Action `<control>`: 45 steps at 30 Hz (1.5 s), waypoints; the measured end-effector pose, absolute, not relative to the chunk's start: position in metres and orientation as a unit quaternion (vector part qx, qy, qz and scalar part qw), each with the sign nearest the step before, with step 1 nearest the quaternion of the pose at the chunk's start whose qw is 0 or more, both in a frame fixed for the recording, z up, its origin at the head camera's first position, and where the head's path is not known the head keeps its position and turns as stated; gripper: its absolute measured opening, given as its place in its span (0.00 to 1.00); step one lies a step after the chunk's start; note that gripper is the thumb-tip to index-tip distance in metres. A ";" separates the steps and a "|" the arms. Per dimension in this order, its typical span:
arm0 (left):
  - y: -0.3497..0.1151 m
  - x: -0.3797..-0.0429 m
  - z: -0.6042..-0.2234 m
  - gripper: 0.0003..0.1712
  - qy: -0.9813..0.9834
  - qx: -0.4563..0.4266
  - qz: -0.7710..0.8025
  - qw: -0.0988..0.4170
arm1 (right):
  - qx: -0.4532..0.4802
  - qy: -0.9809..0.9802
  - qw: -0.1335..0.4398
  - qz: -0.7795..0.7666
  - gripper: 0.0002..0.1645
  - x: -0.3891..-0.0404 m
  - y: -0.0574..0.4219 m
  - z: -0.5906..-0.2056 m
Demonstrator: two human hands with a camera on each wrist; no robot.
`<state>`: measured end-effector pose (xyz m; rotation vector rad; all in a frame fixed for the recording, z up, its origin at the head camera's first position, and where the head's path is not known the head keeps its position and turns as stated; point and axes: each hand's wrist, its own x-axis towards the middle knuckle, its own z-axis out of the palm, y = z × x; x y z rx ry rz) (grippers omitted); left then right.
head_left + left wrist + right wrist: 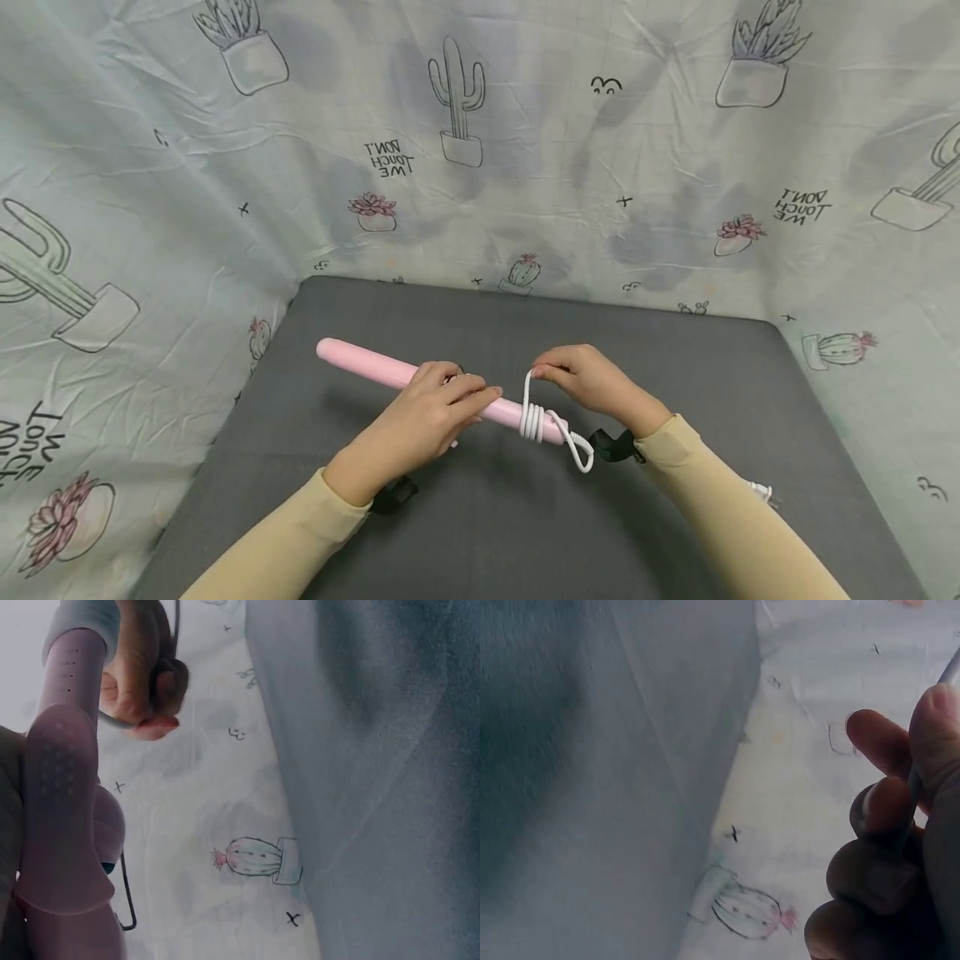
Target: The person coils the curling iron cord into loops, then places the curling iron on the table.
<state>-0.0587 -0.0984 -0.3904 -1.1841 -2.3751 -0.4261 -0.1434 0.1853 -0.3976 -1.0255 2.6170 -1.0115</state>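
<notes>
A pink curling iron [367, 364] lies slantwise above the grey table, its rounded tip toward the far left. My left hand [431, 412] grips it around the middle from above. White cord [532, 422] is wound in several turns around the handle end, with a loose loop hanging past it. My right hand [592, 379] pinches the cord just above those turns, pulling a length of it upright. In the right wrist view the cord [949, 671] passes between thumb and curled fingers. A perforated patch and a lever show on the iron [60, 772] in the left wrist view.
The cord's white plug [760, 490] rests on the grey table [480, 533] at the right, partly hidden behind the right sleeve. A pale cloth [540, 167] printed with cacti hangs around the table's back and sides. Dark wrist straps [615, 446] sit below both hands.
</notes>
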 end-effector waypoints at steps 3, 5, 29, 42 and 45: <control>-0.099 -0.060 -0.389 0.21 -0.858 -0.430 -0.162 0.232 | -0.339 0.869 0.102 -0.346 0.15 -0.142 0.183 -0.403; -0.100 -0.061 -0.389 0.21 -0.856 -0.425 -0.171 0.239 | -0.333 0.869 0.104 -0.352 0.14 -0.141 0.182 -0.406; -0.105 -0.071 -0.394 0.28 -0.877 -0.310 -0.265 0.255 | -0.426 0.831 -0.113 -0.340 0.08 -0.108 0.150 -0.427; -0.102 -0.078 -0.399 0.25 -0.889 -0.262 -0.271 0.262 | -0.324 0.894 0.006 -0.310 0.11 -0.089 0.138 -0.418; -0.100 -0.079 -0.400 0.25 -0.892 -0.255 -0.271 0.258 | -0.287 0.891 0.028 -0.351 0.12 -0.086 0.136 -0.416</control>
